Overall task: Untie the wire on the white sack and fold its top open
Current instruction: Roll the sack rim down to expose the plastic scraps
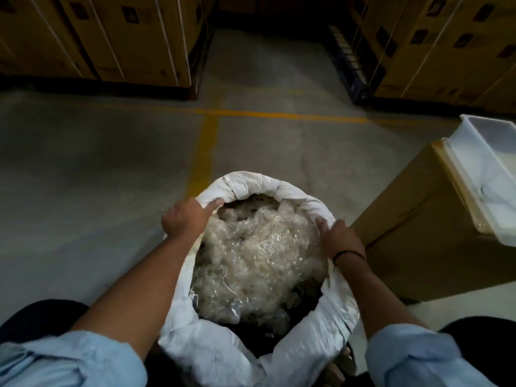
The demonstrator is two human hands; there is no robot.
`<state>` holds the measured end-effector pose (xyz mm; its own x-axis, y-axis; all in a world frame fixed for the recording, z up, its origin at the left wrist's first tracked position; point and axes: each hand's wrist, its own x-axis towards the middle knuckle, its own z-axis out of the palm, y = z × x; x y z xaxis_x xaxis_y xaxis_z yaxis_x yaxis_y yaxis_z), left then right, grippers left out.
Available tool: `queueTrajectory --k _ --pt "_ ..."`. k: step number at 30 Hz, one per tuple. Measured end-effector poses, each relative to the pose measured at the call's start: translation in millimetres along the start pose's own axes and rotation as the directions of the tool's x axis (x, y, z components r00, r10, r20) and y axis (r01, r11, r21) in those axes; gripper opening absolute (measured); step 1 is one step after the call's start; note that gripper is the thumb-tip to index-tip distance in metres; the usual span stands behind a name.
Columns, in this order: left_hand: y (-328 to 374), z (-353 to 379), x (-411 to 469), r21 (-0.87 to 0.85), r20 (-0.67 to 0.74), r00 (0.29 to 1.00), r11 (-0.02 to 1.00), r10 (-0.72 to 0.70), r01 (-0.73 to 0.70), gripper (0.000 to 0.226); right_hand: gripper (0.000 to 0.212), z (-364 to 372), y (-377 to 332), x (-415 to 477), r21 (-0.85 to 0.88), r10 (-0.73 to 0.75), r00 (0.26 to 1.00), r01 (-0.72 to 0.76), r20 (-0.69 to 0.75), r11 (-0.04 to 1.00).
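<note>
The white sack (245,188) stands open on the floor between my knees. Its top is rolled outward into a thick rim. Inside lies a clear plastic liner full of pale shredded material (259,255). My left hand (188,219) grips the rolled rim on the left side, thumb pressed onto the fold. On the right side of the rim my right hand (339,238) holds the fabric, with a black band on the wrist. No wire shows anywhere on the sack.
A tall cardboard box (413,241) stands close on the right with a white plastic bin (485,174) on top. Strapped cardboard cartons (111,37) line the back on both sides of an aisle. Yellow lines (203,152) mark the concrete floor.
</note>
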<state>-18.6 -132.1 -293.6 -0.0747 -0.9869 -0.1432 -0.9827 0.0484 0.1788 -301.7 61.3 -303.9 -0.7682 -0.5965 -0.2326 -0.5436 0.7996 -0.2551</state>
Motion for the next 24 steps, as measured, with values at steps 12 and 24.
queueTrajectory --k 12,24 --pt "-34 -8 -64 -0.149 0.082 0.955 0.944 -0.284 0.294 0.113 0.091 18 10 -102 0.093 0.209 0.968 -0.198 -0.136 0.976" --pt "-93 -29 -73 -0.668 0.472 0.860 0.557 -0.195 0.493 0.092 0.063 -38 56 -77 0.457 0.241 0.954 -0.297 0.177 0.838"
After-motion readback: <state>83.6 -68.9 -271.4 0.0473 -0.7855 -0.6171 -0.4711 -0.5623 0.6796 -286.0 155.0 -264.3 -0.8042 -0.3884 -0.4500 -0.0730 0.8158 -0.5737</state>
